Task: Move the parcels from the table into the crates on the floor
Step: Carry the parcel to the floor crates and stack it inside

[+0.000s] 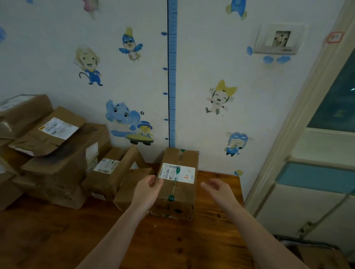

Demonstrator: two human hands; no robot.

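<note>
- My left hand [148,189] lies against the top left edge of the parcel [178,193]. Its fingers [159,182] are loosely bent and touch the corner of the white label [177,173]. They are not wrapped round the box.
- My right hand [218,188] hangs just beside the parcel's right side, clear of it. Its fingers are spread and relaxed and hold nothing.
- The parcel is a brown cardboard box bound with green-printed tape. It sits on the bench [55,243] near the back right corner, its far end at the wall [209,50] and its length running toward me.
- Just left of it a smaller flat box [132,184] leans, partly hidden by my left hand.
- More parcels are stacked in a pile [56,157] along the bench's back left, several of them tilted and with labels facing up.
- On the wall I see cartoon stickers, a blue height chart [173,72] straight above the parcel, and a socket [278,39] to the right.
- Past the bench's right edge, low down, a dark-rimmed container [314,254] shows cardboard inside. I cannot tell whether it is a crate.
</note>
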